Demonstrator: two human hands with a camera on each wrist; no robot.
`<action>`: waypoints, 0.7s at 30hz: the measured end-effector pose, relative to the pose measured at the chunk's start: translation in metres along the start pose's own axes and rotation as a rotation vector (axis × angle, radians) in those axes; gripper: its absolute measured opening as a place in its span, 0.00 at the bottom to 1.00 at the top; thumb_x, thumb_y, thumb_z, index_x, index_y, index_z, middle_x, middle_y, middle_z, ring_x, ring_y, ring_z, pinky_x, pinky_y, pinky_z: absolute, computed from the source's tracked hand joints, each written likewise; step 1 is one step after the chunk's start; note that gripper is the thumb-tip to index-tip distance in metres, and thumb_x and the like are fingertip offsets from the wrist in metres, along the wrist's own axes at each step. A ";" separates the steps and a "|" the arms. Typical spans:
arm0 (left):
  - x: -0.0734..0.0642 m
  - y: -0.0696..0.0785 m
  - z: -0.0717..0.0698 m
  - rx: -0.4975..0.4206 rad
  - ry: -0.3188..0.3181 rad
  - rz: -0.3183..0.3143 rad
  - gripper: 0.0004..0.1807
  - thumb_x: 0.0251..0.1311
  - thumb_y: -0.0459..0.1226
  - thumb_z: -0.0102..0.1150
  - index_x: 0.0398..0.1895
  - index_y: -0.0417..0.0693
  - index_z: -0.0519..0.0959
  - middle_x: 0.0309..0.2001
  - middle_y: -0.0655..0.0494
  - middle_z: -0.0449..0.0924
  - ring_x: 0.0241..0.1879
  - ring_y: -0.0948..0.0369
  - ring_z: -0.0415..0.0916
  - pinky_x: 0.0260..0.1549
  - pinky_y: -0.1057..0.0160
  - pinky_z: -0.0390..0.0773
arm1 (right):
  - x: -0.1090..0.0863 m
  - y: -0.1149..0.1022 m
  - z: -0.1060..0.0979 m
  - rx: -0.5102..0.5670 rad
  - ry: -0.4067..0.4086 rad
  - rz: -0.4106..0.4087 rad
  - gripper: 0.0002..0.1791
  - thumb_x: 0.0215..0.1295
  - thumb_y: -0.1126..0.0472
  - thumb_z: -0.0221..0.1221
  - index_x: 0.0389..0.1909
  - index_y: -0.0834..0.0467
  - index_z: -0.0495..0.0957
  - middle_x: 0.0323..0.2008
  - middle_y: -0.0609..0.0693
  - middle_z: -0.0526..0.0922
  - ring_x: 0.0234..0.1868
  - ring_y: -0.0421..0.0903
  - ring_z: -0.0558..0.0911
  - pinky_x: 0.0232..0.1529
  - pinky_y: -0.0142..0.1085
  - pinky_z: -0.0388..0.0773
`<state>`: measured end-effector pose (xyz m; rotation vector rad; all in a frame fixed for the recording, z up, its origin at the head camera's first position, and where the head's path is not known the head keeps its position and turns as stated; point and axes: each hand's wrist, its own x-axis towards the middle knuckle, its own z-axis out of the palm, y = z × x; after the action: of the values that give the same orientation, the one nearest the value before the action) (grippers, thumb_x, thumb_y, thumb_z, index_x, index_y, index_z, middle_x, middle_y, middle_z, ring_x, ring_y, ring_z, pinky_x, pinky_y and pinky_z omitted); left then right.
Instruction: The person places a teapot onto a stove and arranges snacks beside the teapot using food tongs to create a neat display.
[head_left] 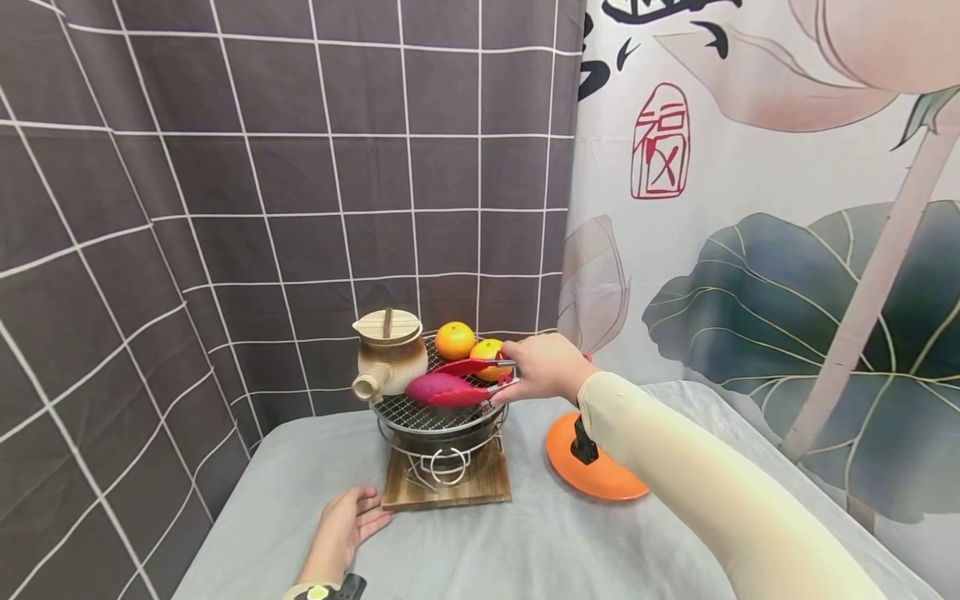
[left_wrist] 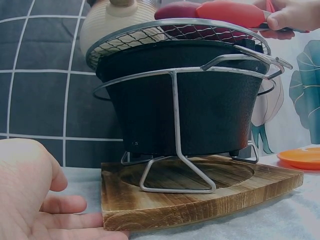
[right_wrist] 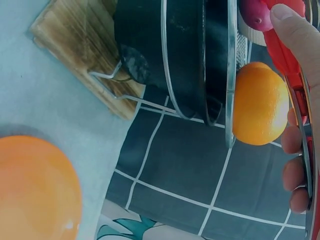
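Note:
My right hand [head_left: 547, 367] grips a pair of red-tipped metal tongs [head_left: 468, 398] above the round wire grill rack [head_left: 396, 410]. Between the tongs' tips is a purple-red sweet potato [head_left: 426, 388], low over the mesh; whether it touches the mesh I cannot tell. Two oranges [head_left: 454, 341] sit at the back of the rack, one of them partly behind the tongs. My left hand [head_left: 345, 529] lies palm up on the cloth, its relaxed fingertips at the corner of the wooden board [left_wrist: 150, 212]. On that board stands the black stove pot [left_wrist: 145, 110] in its wire frame.
A clay teapot [head_left: 393, 367] with a side handle and pale lid stands on the rack's left side. To the right, an orange plate [head_left: 600, 479] lies on the grey cloth [head_left: 255, 533], under my right forearm. Hanging curtains [head_left: 300, 192] close off the back and left.

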<state>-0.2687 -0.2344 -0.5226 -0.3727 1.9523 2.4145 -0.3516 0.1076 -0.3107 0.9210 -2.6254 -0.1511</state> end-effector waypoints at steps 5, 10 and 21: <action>-0.001 -0.001 0.000 -0.009 -0.004 0.005 0.25 0.73 0.34 0.39 0.58 0.15 0.64 0.50 0.24 0.78 0.41 0.46 0.84 0.43 0.48 0.89 | 0.000 -0.003 0.000 -0.007 -0.007 -0.006 0.39 0.46 0.18 0.61 0.37 0.51 0.76 0.18 0.38 0.71 0.20 0.39 0.73 0.17 0.36 0.71; 0.001 -0.002 -0.001 -0.008 -0.004 0.002 0.25 0.73 0.34 0.38 0.59 0.15 0.63 0.50 0.24 0.78 0.42 0.47 0.84 0.43 0.48 0.89 | 0.001 -0.004 0.000 -0.013 0.003 -0.007 0.39 0.46 0.19 0.63 0.36 0.51 0.76 0.18 0.38 0.71 0.20 0.39 0.73 0.17 0.36 0.71; 0.002 -0.002 -0.002 -0.007 -0.002 0.002 0.25 0.73 0.34 0.37 0.59 0.15 0.63 0.51 0.24 0.77 0.41 0.47 0.84 0.43 0.49 0.89 | 0.000 -0.006 -0.004 -0.036 -0.006 0.005 0.36 0.46 0.20 0.63 0.36 0.49 0.75 0.19 0.37 0.72 0.21 0.38 0.74 0.17 0.34 0.72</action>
<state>-0.2703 -0.2359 -0.5254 -0.3684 1.9442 2.4227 -0.3471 0.1033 -0.3081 0.9034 -2.6213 -0.1995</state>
